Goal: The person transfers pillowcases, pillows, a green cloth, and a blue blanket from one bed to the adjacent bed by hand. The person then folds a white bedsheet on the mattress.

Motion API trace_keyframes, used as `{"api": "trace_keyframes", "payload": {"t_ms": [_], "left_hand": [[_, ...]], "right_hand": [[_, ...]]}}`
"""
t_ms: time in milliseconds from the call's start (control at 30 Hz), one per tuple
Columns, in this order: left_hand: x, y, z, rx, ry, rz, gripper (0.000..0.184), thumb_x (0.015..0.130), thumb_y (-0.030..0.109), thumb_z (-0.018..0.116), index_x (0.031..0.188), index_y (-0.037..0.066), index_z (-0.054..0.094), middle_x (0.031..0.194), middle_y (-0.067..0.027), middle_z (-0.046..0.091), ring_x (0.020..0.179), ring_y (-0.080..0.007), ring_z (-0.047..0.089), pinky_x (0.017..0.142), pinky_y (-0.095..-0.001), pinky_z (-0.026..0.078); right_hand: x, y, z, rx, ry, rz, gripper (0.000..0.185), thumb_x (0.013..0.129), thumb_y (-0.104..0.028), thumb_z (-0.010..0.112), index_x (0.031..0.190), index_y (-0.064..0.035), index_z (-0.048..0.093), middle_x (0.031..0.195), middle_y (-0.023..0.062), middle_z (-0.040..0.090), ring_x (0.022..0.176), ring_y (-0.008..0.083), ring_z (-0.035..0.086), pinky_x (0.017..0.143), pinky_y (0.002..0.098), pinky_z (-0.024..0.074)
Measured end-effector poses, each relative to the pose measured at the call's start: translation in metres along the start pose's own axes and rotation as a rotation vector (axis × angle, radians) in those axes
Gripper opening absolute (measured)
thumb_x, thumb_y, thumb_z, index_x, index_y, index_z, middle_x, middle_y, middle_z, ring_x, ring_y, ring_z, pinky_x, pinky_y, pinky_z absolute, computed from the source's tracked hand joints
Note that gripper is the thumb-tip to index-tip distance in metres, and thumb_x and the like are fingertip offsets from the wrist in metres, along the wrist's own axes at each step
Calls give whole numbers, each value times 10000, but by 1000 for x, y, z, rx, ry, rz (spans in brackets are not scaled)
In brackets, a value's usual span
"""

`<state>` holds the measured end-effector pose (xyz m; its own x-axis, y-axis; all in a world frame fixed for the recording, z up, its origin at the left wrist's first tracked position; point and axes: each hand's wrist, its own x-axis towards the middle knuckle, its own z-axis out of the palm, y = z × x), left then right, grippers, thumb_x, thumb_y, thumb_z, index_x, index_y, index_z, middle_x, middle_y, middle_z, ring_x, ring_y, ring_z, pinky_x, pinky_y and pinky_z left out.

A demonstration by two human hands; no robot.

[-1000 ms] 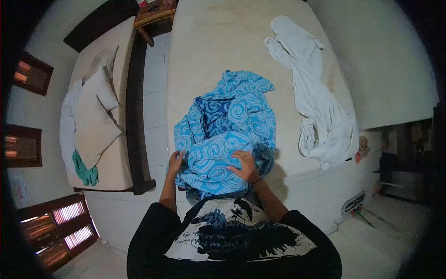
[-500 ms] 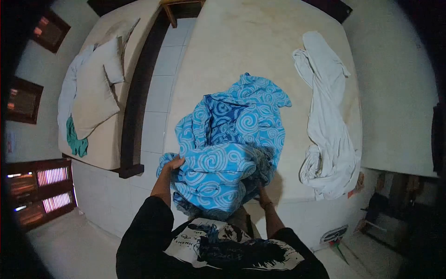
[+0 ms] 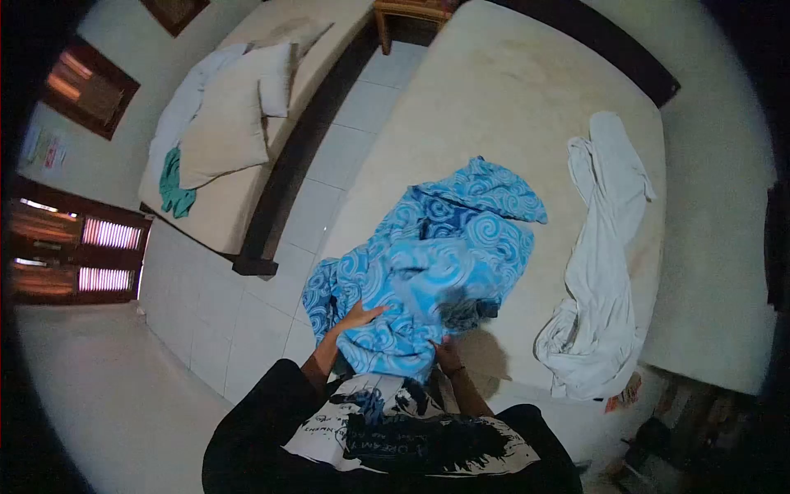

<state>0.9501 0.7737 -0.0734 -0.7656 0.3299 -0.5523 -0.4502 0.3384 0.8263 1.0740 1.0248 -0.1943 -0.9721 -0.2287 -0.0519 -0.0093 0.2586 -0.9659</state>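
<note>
A blue bedsheet (image 3: 461, 239) with white swirls lies bunched over the near part of a bare mattress (image 3: 510, 107) and hangs over its front edge. My left hand (image 3: 359, 316) is closed on the near left part of the cloth, its thumb pointing right across the folds. Close to my body, my right hand (image 3: 447, 354) grips the lower right edge of the sheet. A dark greyish bunch (image 3: 465, 313) shows in the folds above my right hand. Some fingers of both hands are hidden by cloth.
A crumpled white sheet (image 3: 605, 247) lies along the mattress's right side. Across a tiled gap (image 3: 354, 115), another bed (image 3: 222, 235) holds pillows (image 3: 226, 123) and a green cloth (image 3: 174, 189). A small wooden table (image 3: 403, 12) stands between the beds. Shuttered wooden doors (image 3: 82, 239) are at left.
My view has turned, shifting the beds in the picture. My left hand has moved inward over the sheet, closer to my right hand. The near folds of the sheet have shifted.
</note>
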Motion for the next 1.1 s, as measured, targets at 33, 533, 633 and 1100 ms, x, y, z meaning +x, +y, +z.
{"api": "trace_keyframes", "payload": {"t_ms": [33,533,633,1100], "left_hand": [[1,6,-3,-3,21,7,594,758,384,590,1163,-7,403,1119,-121,491,1029,-238,457,895,-351,347],[-46,-1,-25,-92,280,270,568,723,248,641,1165,-23,408,1131,-110,487,1045,-207,439,913,-319,328],[-45,-25,-29,-265,278,380,545,732,221,637,1163,-25,409,1135,-106,484,1039,-197,443,905,-317,333],[-42,-49,-12,-115,465,454,535,721,246,656,1133,-21,443,1080,-120,526,997,-196,485,874,-318,374]], "right_hand": [[0,-2,0,-285,-45,-50,330,733,-147,551,1052,-69,529,854,158,527,800,309,496,671,440,391],[65,-106,1,265,163,250,303,720,-172,635,881,42,493,860,95,536,785,170,493,683,298,401],[73,-86,19,346,178,279,380,710,-196,648,930,68,485,931,134,544,841,184,508,733,302,409],[116,10,25,408,-9,-98,353,722,-47,554,1045,8,424,989,90,500,887,197,500,782,309,413]]}}
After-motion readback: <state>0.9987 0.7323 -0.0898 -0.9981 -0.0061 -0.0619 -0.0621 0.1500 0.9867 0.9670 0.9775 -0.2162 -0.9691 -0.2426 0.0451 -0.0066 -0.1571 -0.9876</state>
